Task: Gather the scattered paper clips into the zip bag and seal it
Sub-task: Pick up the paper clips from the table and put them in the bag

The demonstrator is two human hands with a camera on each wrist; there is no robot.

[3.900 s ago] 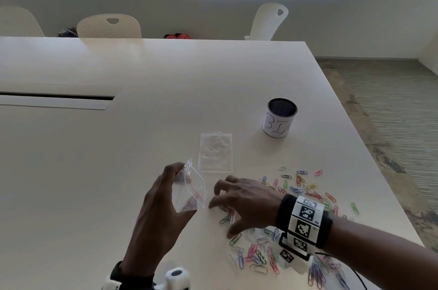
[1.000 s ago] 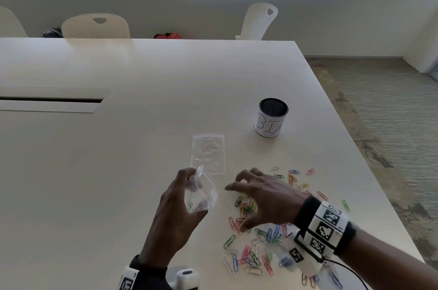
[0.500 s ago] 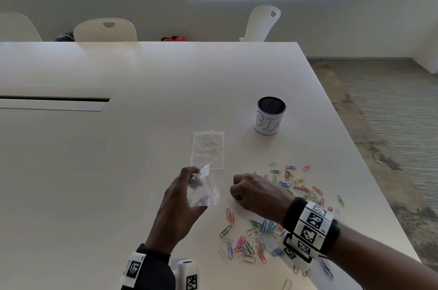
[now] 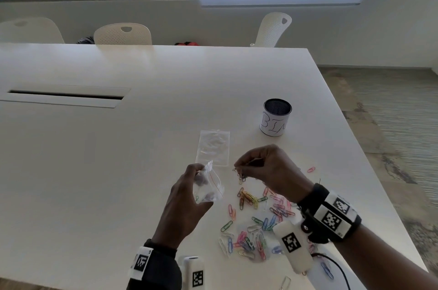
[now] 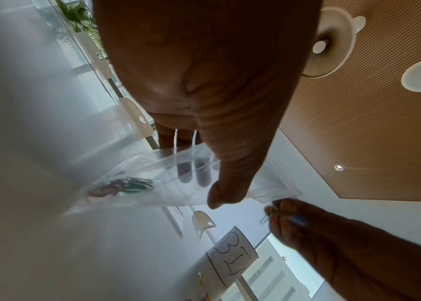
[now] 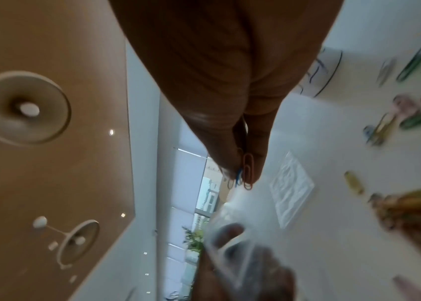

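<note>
A large white rectangular table (image 4: 118, 147) fills most of the head view, with a long dark slot (image 4: 66, 95) set into its left part. Three white perforated plastic chairs (image 4: 123, 34) stand along its far edge below the windows. On the right part of the table stands a small dark mesh cylinder cup wrapped in white paper with handwritten letters (image 4: 276, 119). Just left of it and nearer the person, a flat clear plastic sleeve (image 4: 213, 147) lies on the tabletop.

The left hand (image 4: 187, 204) is raised above the table and holds a small clear zip bag with a red seal line (image 4: 209, 185), thumb on one face and fingers behind the other; its mouth tilts toward the other hand. The left wrist view shows a few clips, red and green among them, already lying in the bag's lower corner (image 5: 122, 186).

The right hand (image 4: 270, 171) hovers just right of the bag's mouth, apart from it, its fingertips pinched together on a small bunch of clips (image 6: 245, 173), orange and blue ones showing.

The scattered coloured wire paper clips (image 4: 256, 218) lie on the table below and right of the hands, with one pink clip (image 4: 311, 169) off on its own further right.
</note>
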